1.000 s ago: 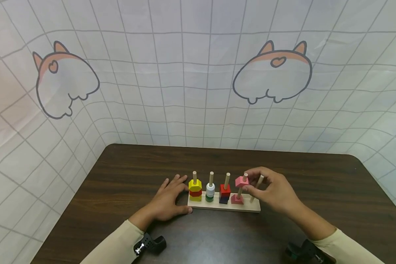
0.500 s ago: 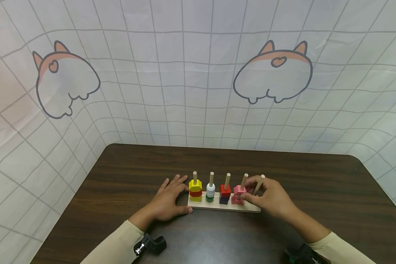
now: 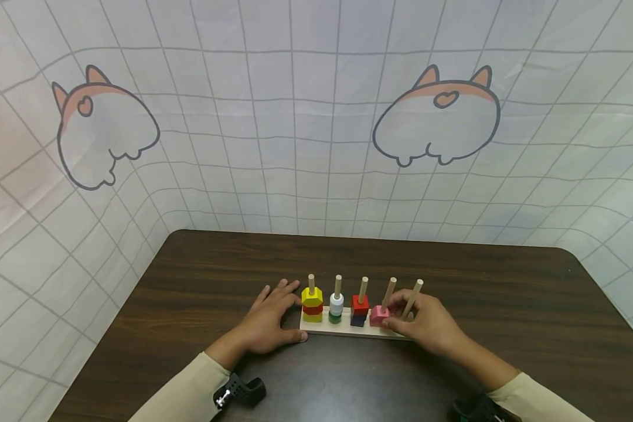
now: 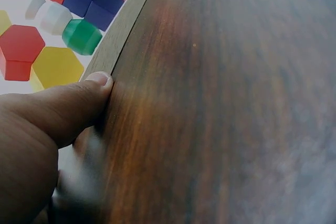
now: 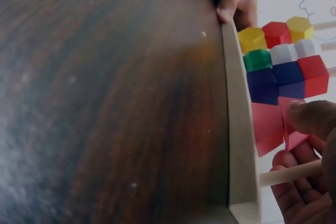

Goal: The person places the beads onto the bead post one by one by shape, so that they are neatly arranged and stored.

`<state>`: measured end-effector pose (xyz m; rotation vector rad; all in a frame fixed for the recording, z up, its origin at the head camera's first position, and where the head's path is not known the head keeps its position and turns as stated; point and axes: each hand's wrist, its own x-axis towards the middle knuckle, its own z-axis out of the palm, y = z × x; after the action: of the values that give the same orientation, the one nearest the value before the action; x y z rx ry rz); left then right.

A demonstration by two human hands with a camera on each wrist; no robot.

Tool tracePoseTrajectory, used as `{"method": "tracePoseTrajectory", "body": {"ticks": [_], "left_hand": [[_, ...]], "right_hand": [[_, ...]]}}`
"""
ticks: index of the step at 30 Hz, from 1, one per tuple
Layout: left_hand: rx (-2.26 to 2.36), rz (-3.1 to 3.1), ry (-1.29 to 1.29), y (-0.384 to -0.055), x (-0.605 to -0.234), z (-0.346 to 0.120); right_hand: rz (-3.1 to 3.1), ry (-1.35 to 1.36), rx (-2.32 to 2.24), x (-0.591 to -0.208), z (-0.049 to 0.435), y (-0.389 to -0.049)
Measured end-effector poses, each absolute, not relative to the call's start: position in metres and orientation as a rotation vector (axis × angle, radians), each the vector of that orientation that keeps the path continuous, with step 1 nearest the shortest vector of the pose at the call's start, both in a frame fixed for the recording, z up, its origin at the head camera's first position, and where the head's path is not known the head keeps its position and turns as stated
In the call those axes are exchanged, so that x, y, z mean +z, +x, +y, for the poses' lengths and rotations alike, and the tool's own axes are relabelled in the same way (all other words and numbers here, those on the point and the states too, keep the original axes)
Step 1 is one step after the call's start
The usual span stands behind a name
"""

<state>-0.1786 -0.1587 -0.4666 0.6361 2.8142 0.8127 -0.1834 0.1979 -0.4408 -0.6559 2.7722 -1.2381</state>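
A pale wooden base [image 3: 348,331] with five upright pegs stands in front of me in the head view. My right hand [image 3: 427,319] pinches an upper pink block [image 5: 292,124] on the fourth peg, thumb on one side and fingers on the other. Right below it on that peg is another pink block [image 5: 266,128]. The right hand's fingers pass around the bare end peg [image 5: 291,173]. At the other end, my left hand [image 3: 270,321] lies with fingers spread and straight, its thumb [image 4: 97,85] pressed at the base's front corner.
The other pegs carry yellow and red blocks [image 3: 312,305], white and green blocks [image 3: 336,306], and red and dark blue blocks [image 3: 359,309]. All of it stands on a dark wooden table [image 3: 232,252]. Behind hangs a white grid-patterned cloth [image 3: 316,146].
My right hand has moved down along the fourth peg, bringing the upper pink block from near the peg's top to the lower pink block. The left hand has stayed in place.
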Motion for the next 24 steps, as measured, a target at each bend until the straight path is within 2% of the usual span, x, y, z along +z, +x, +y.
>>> {"method": "tracePoseTrajectory", "body": {"ticks": [13,24], "left_hand": [[0.818,2.808,0.643,-0.178,-0.465,-0.159],[0.817,2.813,0.645,-0.177,-0.464,-0.164]], "right_hand": [[2.772,-0.688,-1.275,-0.441,0.202,-0.18],[2.835,-0.716,-1.321,-0.427,0.228,-0.172]]}}
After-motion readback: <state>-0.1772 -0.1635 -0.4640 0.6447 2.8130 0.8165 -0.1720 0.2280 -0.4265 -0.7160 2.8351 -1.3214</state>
